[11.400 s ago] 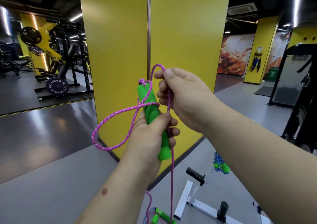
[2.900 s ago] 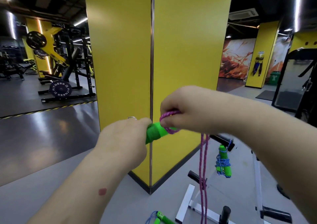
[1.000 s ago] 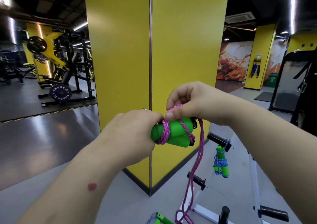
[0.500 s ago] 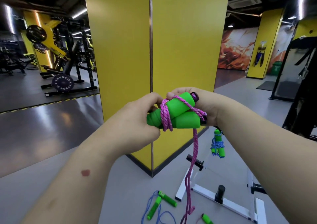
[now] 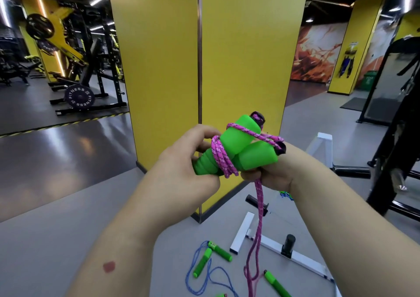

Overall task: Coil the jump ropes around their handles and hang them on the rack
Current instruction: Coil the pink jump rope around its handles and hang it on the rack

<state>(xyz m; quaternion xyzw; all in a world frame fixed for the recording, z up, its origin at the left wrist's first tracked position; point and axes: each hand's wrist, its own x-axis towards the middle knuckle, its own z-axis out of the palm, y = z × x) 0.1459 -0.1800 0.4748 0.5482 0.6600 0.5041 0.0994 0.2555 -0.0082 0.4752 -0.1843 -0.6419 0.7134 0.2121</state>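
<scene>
Both hands hold one bundle at the middle of the view: two green handles [image 5: 241,146] laid side by side, bound by a pink rope [image 5: 221,158]. The left hand [image 5: 184,171] has its grip curled round the ribbed lower ends of the handles, thumb below and fingers above, at 9 o'clock of the bundle. The right hand [image 5: 270,171] grips from 4 o'clock, its fingers tucked under the fatter handle ends and pinching the rope where it leaves the bundle. Several pink turns wrap the middle of the handles; one strand runs slantwise over the upper handle to the dark end caps at 1 o'clock.

From the right hand the rope's free length hangs straight down toward 6 o'clock, doubled, reaching the floor [image 5: 68,217].

On the floor at 6 o'clock lies a blue rope [image 5: 204,276] with two green handles, uncoiled. Just beside it, at 5 o'clock, another green handle [image 5: 276,283] lies near the pink rope's end. The white rack [image 5: 242,232] with black pegs stands at 5 o'clock; a scrap of blue cord shows behind the right wrist. A yellow pillar [image 5: 245,58] rises at 12 o'clock, with gym machines at 10 o'clock.
</scene>
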